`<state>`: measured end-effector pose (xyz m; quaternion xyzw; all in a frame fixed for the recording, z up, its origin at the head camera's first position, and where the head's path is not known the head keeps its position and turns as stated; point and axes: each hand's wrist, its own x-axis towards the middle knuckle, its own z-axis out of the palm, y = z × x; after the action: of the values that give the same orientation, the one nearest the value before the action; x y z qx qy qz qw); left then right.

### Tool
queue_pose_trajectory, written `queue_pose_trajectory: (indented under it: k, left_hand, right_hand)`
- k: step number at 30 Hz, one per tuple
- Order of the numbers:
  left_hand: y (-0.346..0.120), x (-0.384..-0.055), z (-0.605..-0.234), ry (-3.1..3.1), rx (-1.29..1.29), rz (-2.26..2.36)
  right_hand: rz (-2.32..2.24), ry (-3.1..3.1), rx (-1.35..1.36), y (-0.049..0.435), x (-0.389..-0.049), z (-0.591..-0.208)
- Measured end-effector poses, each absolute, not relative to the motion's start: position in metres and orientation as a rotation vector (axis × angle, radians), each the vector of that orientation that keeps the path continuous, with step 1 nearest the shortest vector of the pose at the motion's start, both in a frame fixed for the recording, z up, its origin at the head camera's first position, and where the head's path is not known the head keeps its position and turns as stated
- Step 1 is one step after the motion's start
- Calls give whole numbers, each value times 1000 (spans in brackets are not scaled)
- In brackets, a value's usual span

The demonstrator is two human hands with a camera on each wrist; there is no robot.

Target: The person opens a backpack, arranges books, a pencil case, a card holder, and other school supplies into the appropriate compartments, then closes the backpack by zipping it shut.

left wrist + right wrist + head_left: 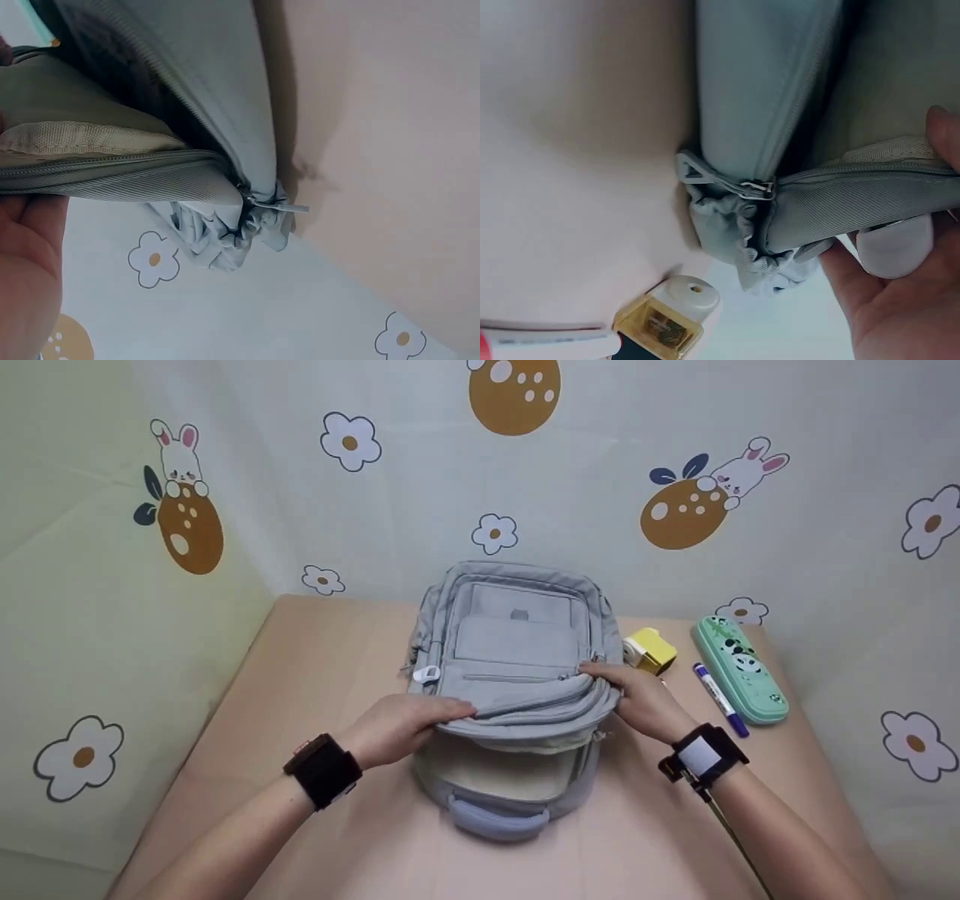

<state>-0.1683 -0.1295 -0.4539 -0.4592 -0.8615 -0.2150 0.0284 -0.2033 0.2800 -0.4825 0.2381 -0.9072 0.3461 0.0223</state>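
2 bare forearms (pixel 232 832) extended forward, left hand (pixel 403 727) and right hand (pixel 651 705) apart, both pinching

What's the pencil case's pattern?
Panda print on mint green; the pencil case shows best in the head view.

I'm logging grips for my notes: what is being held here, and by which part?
The gray backpack, by the zippered edge of its open front panel; the left hand and right hand grip opposite sides.

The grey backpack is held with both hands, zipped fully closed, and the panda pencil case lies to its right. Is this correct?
No: the grey backpack is unzipped and gapes open, as the head view shows. The left hand and right hand hold it, and the panda pencil case lies to its right.
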Motion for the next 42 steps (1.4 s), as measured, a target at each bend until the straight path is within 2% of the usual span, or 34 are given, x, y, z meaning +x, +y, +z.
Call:
queue_pose_trajectory:
  k: [10, 25, 36, 42]
  left_hand:
    - [-131, -160, -474, -2678, -1527, -396]
    - [-132, -156, -488, -2757, -1591, -171]
    - [-140, -155, -498, -2850, -1550, -390]
    - [-142, -151, -500, -2850, -1584, -351]
  right_hand:
    - [685, -2608, 1021, 279, -178, -500]
    - [520, -2736, 990, 272, -161, -517]
    - [503, -2795, 968, 269, -159, -525]
    - [497, -2834, 988, 269, -159, -523]
